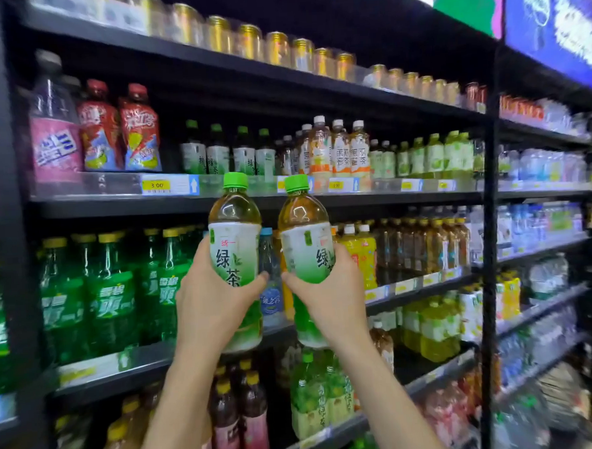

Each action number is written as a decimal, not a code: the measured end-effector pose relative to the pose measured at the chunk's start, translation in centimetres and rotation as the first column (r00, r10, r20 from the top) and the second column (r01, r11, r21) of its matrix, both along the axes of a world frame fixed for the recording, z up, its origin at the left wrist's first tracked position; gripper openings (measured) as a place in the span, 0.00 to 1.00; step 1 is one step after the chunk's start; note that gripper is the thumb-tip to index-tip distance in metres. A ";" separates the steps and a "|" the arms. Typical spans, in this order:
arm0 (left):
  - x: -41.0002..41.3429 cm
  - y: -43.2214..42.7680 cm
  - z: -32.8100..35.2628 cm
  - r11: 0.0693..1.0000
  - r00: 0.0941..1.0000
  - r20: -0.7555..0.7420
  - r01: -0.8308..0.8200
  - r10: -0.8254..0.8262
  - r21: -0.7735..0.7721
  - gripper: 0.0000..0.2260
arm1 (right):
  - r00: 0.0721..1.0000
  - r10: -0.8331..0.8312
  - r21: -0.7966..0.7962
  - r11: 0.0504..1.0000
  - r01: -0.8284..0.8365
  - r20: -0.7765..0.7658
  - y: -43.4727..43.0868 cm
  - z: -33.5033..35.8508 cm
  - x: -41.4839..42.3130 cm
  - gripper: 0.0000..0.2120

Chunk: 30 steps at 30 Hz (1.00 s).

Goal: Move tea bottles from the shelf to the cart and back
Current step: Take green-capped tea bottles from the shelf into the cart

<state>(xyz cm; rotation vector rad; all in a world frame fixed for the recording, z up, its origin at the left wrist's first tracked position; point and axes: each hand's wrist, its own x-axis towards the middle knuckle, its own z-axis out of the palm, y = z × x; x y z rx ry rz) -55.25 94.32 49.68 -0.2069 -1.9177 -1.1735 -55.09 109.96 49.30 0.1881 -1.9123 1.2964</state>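
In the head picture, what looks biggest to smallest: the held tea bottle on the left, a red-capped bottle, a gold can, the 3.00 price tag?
1. left tea bottle (nearest the camera)
2. red-capped bottle
3. gold can
4. price tag

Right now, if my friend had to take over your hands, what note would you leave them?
Left hand: grips the left green tea bottle round its label, upright.
Right hand: grips the right green tea bottle, upright, close beside the other.
Both bottles are in the air in front of the drinks shelf, resting on no board. The cart is not in view.
Done: one bottle in each hand.
Left: set them down. This view does not tell whether they go to the cart or back on the shelf.
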 end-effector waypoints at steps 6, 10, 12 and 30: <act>-2.0 4.3 1.8 0.995 0.996 -0.018 -0.090 0.090 -0.037 0.32 | 0.992 0.123 0.012 0.992 -0.122 -0.036 4.5 1.9 -3.0 0.23; -3.9 5.9 3.0 0.991 0.991 -0.056 -0.121 0.117 -0.058 0.33 | 0.982 0.174 0.001 0.985 -0.174 -0.078 6.2 3.6 -5.2 0.22; -4.7 6.4 3.6 0.987 0.988 -0.065 -0.146 0.142 -0.072 0.32 | 0.975 0.197 -0.011 0.980 -0.199 -0.103 6.8 4.6 -6.6 0.22; -13.6 2.8 12.3 0.985 0.967 -0.209 -0.161 0.146 -0.056 0.23 | 0.894 0.339 -0.032 0.931 -0.364 -0.294 3.9 11.4 -18.6 0.21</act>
